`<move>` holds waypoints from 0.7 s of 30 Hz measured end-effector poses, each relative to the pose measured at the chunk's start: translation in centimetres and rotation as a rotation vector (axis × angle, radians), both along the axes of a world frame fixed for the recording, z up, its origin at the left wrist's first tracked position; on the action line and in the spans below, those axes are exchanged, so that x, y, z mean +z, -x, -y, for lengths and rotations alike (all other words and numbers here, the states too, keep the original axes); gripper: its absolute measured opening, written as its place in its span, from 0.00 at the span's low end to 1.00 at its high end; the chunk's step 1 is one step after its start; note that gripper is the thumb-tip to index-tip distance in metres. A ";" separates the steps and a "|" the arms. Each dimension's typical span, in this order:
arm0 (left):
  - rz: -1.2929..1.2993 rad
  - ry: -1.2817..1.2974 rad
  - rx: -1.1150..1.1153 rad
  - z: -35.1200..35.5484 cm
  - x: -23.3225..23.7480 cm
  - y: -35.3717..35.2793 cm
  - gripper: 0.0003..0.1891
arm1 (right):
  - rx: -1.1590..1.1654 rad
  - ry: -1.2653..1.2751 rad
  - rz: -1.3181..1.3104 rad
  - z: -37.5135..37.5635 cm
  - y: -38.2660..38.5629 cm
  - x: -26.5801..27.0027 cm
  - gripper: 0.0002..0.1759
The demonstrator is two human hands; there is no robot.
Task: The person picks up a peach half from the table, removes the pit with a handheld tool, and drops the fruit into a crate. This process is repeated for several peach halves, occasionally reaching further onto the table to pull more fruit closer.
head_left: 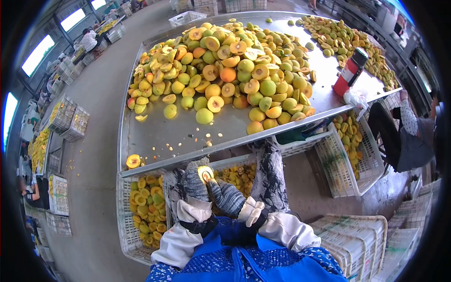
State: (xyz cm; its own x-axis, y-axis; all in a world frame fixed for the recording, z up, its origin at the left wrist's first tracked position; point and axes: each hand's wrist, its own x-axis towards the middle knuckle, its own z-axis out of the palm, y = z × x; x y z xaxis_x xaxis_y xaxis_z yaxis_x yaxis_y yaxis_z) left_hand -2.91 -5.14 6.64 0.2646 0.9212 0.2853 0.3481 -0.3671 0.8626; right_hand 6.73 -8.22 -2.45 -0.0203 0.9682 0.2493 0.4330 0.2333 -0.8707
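Both my hands wear grey knitted gloves and meet over my lap, just in front of the table edge. My left hand is closed around a yellow peach half, its cut face turned up. Pressed close to that half is my right hand, with its fingers closed. A thin curved edge shows on the cut face, but whatever my right hand grips is too small to name. On the metal table ahead lies a big heap of peaches, whole and halved. Several pits and scraps lie near its front edge.
A crate of peach halves stands at my left; cut pieces lie below my hands. Another peach crate and a stacked crate are at right. A red thermos stands on the table. A co-worker sits at right.
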 end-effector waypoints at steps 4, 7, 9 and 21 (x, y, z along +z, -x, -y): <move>0.105 0.106 -0.044 -0.1 0.2 0.0 0.16 | 0.076 0.177 -0.193 0.8 -1.0 0.8 0.16; 0.263 0.272 -0.081 -1.3 -0.5 0.1 0.15 | 0.139 0.107 -0.452 1.3 -0.4 -2.3 0.13; 0.359 0.376 -0.077 -2.1 -1.2 -0.4 0.15 | 0.111 0.347 -0.880 1.6 -0.2 -2.1 0.15; 0.148 0.187 -0.093 1.3 4.8 -0.6 0.17 | 0.162 -0.063 -0.168 1.9 -1.6 -1.5 0.23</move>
State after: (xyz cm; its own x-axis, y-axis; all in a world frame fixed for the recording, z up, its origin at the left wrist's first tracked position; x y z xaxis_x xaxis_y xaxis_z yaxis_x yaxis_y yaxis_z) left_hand -2.26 -6.46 11.40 0.3186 0.9352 0.1543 0.1854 -0.2212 0.9575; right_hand 8.31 -10.16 -3.94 -0.1269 0.9381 0.3224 0.2357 0.3442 -0.9088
